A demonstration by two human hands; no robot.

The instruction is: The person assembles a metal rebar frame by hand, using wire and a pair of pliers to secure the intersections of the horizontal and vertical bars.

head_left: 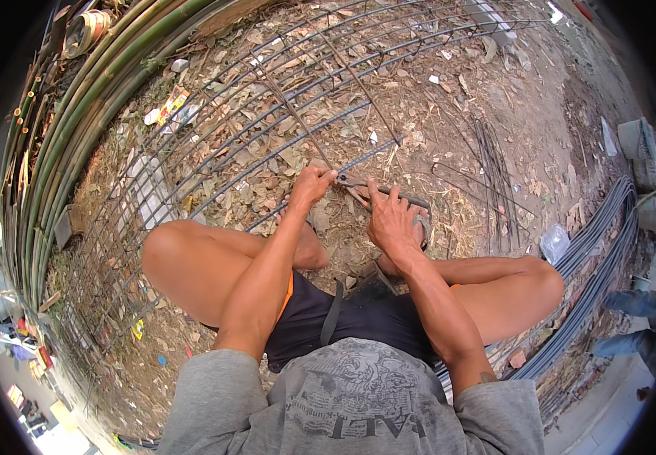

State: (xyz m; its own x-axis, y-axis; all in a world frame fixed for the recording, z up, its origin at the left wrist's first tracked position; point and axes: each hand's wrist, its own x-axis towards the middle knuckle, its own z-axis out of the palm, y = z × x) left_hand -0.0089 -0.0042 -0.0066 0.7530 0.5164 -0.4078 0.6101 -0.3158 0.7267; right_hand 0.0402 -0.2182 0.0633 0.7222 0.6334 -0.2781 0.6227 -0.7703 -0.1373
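My left hand (314, 184) is closed at a crossing of the steel bars, its thumb and fingers pinched round the end of a thin crossbar (309, 133). Beside those fingertips are the jaws of a pair of pincers (345, 180), touching or very near the ribbed rebar (369, 157). My right hand (392, 221) grips the pincers' handles, which are spread apart. Any wire between the jaws is too small to make out. The rebar mesh (267, 112) stretches away from my hands to the far side and left.
Long green bamboo poles (108, 83) lie along the left. Thin loose rods (494, 174) are on the leaf-strewn dirt to the right. Bundled steel bars (597, 239) run down the right side near a clear plastic bag (554, 244). Another person's legs (631, 303) show at far right.
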